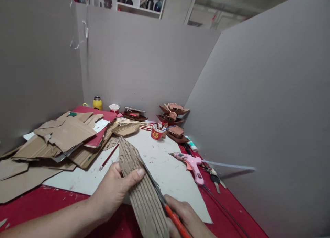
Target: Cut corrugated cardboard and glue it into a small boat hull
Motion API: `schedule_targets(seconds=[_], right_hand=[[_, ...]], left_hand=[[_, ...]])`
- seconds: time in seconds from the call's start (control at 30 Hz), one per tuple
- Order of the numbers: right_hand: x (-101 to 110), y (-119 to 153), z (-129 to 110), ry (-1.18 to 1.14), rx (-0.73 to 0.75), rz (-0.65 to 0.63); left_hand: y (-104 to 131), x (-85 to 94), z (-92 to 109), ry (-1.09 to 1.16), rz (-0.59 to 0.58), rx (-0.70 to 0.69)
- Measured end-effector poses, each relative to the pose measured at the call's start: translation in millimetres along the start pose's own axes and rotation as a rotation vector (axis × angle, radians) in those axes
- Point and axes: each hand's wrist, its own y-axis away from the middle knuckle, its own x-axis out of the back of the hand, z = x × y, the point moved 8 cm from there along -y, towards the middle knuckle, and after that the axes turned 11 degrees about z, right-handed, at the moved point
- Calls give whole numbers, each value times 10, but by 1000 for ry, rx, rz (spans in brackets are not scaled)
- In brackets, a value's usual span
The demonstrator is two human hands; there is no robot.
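A long piece of corrugated cardboard [144, 200] with a pointed far end is held up over the front of the table. My left hand [120, 183] grips it, the thumb lying on the ridged face. My right hand [187, 214] is closed around the orange handle of a pair of scissors [175, 219]. The dark blades run along the right edge of the cardboard. Below lies a white sheet [165, 162] with small scraps on it. A red pencil [109, 157] rests left of the cardboard.
Cardboard sheets [69, 131] are piled at left. A pink glue gun [192, 162] and keys [215, 178] lie at right. Behind stand a red cup [157, 132], model boats [174, 114], a white-rimmed cup [114, 109] and a yellow bottle [97, 103]. Grey partitions [144, 66] enclose the table.
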Motion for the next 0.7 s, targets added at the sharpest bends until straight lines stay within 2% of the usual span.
schedule_targets(seconds=[0.23,0.33,0.47,0.7], right_hand=[[-80,-16,41,-110,55,-26],[-99,-13,51,-135,60,-32],[-121,-8,30,-108,53,-46],[-78,-13,103,-56,-32,17]], left_hand=[[17,6,-25,-9,0,18],[-42,83,73,3,53,-12],[-115,176,227,5,124,-129],[-53,108,126,12,74,-106]])
